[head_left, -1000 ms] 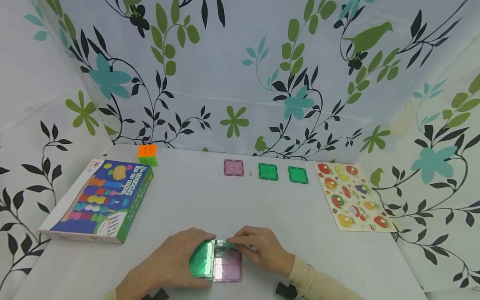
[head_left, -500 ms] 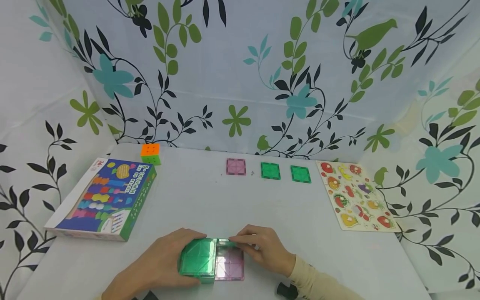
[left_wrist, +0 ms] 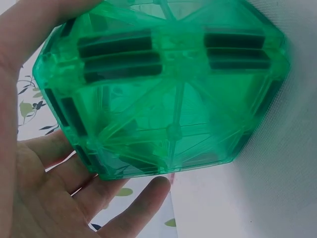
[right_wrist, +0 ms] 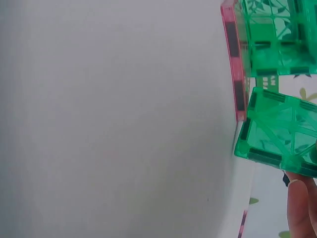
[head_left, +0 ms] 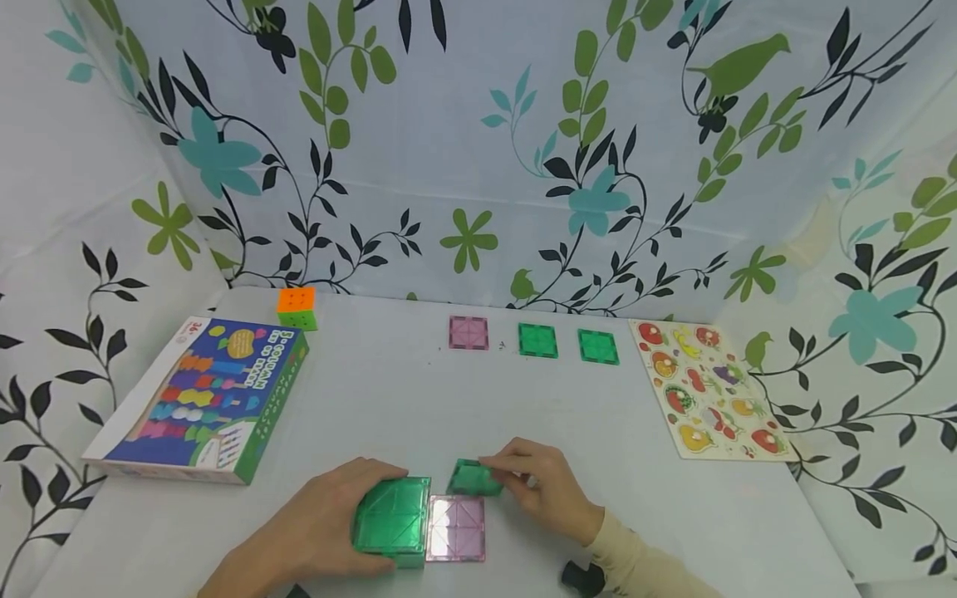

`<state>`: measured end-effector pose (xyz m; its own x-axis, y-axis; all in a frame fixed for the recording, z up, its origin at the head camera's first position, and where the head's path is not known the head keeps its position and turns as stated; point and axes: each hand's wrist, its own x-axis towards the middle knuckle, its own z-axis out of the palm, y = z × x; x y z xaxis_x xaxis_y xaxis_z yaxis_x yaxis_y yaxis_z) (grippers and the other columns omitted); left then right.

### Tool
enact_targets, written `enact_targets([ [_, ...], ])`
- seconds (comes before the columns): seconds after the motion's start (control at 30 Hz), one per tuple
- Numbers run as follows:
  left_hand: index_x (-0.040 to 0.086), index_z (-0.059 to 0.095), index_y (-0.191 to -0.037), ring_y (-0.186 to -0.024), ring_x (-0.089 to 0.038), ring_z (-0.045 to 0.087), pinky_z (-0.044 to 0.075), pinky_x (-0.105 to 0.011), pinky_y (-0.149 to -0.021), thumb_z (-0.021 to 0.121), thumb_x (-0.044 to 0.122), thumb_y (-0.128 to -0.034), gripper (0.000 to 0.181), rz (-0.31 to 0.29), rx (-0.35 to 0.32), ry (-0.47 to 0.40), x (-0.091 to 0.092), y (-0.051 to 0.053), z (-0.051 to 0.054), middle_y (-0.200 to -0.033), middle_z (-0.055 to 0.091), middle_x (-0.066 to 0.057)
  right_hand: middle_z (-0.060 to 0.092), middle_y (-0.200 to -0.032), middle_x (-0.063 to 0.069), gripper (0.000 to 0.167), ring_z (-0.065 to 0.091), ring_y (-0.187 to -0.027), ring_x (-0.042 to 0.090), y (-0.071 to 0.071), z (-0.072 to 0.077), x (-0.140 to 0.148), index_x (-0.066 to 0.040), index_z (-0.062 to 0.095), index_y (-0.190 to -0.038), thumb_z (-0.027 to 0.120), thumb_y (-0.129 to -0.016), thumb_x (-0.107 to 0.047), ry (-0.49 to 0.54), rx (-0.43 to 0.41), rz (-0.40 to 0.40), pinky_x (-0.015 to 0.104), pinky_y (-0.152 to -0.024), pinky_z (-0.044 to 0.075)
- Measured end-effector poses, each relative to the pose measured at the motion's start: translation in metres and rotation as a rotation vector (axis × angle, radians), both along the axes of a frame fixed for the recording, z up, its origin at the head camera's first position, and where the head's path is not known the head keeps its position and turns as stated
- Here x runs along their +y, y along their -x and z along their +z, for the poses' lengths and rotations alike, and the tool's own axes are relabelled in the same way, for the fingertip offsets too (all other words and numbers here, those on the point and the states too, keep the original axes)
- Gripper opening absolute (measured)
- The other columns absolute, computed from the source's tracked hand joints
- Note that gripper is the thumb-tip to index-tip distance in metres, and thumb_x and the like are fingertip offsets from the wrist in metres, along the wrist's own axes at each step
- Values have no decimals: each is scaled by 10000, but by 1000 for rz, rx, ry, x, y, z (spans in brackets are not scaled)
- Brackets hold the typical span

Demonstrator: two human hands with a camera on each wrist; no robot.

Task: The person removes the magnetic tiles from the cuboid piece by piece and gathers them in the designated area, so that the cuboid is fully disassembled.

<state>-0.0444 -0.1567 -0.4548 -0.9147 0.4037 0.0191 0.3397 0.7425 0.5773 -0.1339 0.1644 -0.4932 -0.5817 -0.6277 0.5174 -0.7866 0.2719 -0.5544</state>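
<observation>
A green translucent cube built of magnetic tiles (head_left: 395, 517) stands near the front of the table, its thick magnet edges filling the left wrist view. My left hand (head_left: 317, 522) grips it from the left, thumb and fingers on opposite sides. Flat against the cube's right side lies a pink magnetic tile (head_left: 458, 529). My right hand (head_left: 549, 488) pinches a single green magnetic tile (head_left: 473, 478) by its right edge, just behind the pink one. In the right wrist view that green tile (right_wrist: 277, 131) is tilted, close to the pink tile's edge; only part of the hand shows.
Along the back lie another pink tile (head_left: 468, 332) and two green tiles, one left (head_left: 537, 340) and one right (head_left: 598, 346). A boxed toy set (head_left: 202, 399) and an orange-and-green cube (head_left: 296, 308) are at left. A fruit picture sheet (head_left: 710, 390) lies at right.
The green tile in my right hand has come away from the pink tile's far edge, moving backward and tilting. The green cube in my left hand shifted slightly left earlier, uncovering more of its top.
</observation>
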Motion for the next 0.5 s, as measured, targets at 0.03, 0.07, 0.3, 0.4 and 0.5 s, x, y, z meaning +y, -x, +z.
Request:
enact_targets([
  [0.03,316,576,-1366,-1113,-33,585,592,-358,-959,903,588,-646,836,4,-2,3,0,0,0,-1322,609,201,722,-924,-43,330,586,-729,26,1,0,2,-112,780,-1155,750,-869,51,4,-18,-10,91,-626,500],
  [0.07,313,578,-1366,-1115,-31,586,592,-359,-963,907,579,-644,837,7,-2,3,1,0,0,-1322,609,202,725,-926,-43,323,597,-734,28,2,1,5,-117,781,-1153,751,-873,43,8,-35,-20,99,-629,511],
  [0.3,301,581,-1368,-1103,-31,580,593,-354,-959,902,587,-652,835,7,0,7,1,-1,0,-1321,619,185,729,-902,-22,315,641,-757,86,14,13,21,-95,779,-1142,770,-856,38,32,-68,-95,200,-600,563],
  [0.4,303,581,-1368,-1097,-37,580,595,-357,-955,894,607,-652,838,5,4,8,1,-1,0,-1319,620,183,737,-889,39,290,641,-754,120,25,20,26,-52,771,-1144,764,-866,30,46,-82,-120,245,-576,567],
  [0.5,304,577,-1370,-1102,-46,582,595,-363,-956,891,613,-653,842,0,4,5,1,-1,0,-1322,620,180,745,-897,79,269,626,-734,134,39,27,28,-45,765,-1156,751,-891,-1,52,-135,-145,253,-555,555],
])
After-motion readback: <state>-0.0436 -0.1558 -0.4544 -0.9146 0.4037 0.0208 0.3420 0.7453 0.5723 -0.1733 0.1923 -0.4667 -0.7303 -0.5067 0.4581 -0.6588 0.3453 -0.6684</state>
